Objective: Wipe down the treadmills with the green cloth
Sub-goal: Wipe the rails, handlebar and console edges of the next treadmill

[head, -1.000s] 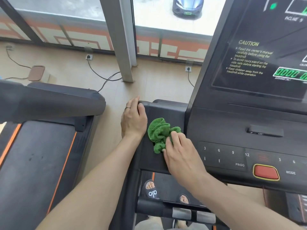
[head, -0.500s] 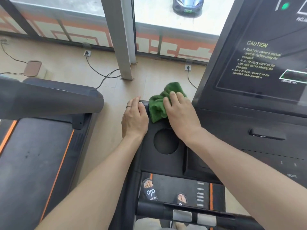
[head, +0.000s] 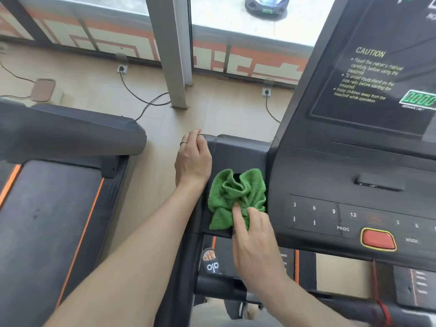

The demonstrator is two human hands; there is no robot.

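Black treadmill console point(head: 368, 161) with a dark caution display fills the right side; its black plastic side tray point(head: 238, 156) sticks out at the console's left edge, and that is the surface being wiped. A second black treadmill with orange belt stripes point(head: 54, 208) sits across a strip of floor to the left, well apart and untouched by either hand. Red oval stop button with yellow rim point(head: 378, 239) sits at the console's near edge, right of the tray

Left hand point(head: 192, 161), ring on one finger, rests on the tray's left edge, fingers curled over its far-left corner, gripping the tray to brace. Right hand point(head: 256, 251) is at the tray's near edge, fingertips point(head: 236, 212) pressed down onto the crumpled green terry cloth point(head: 236, 197); whether they pinch it or just push, cannot tell

Cloth lies bunched on the near half of the tray, covering most of a dark recess, touching the console wall on its right. Key relation: cloth sits directly ahead of the right hand, toward the tray's far edge, and its bunch runs roughly near to far. Right hand is on it; left is just beside. Tray's far half is bare, so next stroke likely goes forward
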